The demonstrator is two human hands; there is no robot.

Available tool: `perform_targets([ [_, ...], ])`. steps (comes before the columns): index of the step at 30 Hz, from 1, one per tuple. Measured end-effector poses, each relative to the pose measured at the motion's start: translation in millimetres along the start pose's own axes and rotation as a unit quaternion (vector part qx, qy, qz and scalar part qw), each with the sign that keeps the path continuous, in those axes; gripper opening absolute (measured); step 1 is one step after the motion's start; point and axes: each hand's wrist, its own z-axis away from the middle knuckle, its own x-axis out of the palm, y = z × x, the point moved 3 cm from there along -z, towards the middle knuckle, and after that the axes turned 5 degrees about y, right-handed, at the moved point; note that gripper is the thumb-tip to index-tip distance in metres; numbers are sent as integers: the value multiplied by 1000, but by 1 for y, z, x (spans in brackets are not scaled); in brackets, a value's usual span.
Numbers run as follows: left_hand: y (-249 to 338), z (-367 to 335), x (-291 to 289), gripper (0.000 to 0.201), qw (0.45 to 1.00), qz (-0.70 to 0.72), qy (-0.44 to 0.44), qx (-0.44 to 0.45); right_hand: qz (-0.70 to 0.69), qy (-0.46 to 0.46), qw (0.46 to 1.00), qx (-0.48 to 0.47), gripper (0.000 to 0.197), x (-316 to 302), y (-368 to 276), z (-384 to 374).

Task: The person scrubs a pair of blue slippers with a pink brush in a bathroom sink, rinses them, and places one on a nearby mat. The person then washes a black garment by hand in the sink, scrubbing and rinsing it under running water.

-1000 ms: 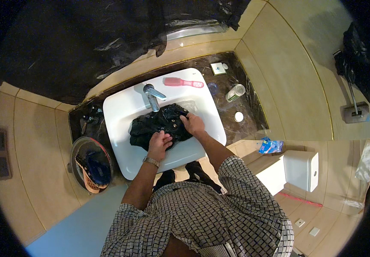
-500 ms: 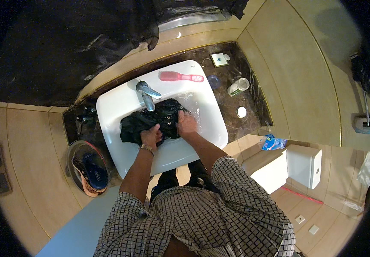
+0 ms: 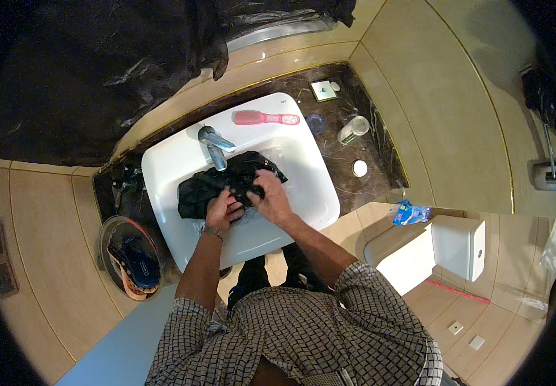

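A wet black garment [image 3: 204,193] lies bunched in the white washbasin [image 3: 252,241], under the chrome tap [image 3: 217,148]. My left hand [image 3: 224,210], with a metal-band watch at its wrist, is at the near side of the cloth, its fingers curled on a fold. On the cloth's right part, my right hand [image 3: 273,198] has its fingers bent round the fabric and its thumb toward the left hand. Fingertips of both hands are partly lost against the dark cloth. Some water shows in the basin around it.
On the basin's back rim lies a pink hairbrush [image 3: 265,118]. The dark marble counter carries a clear jar [image 3: 354,130], a round white lid [image 3: 360,168] and a small white box [image 3: 323,91]. Left of the basin, a transparent tub [image 3: 105,248] holds shoes. A toilet [image 3: 448,248] stands at right.
My right hand has moved left and closer to my left hand, onto the garment. My left hand has shifted slightly toward me and turned, and the cloth's right part now spreads wider.
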Motion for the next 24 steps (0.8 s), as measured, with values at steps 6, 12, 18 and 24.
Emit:
perform_targets([
  [6, 16, 46, 7, 48, 958, 140, -202, 149, -216, -176, 950, 140, 31, 11, -91, 10],
  [12, -27, -1, -28, 48, 810, 367, -439, 131, -192, -137, 963, 132, 26, 25, -135, 8],
  [18, -12, 55, 25, 44, 956, 265, -128, 3, 44, -7, 975, 216, 29, 45, -47, -4],
  [24, -27, 34, -15, 40, 992, 101, -23, 70, 180, -133, 940, 256, 41, 19, 34, -5],
])
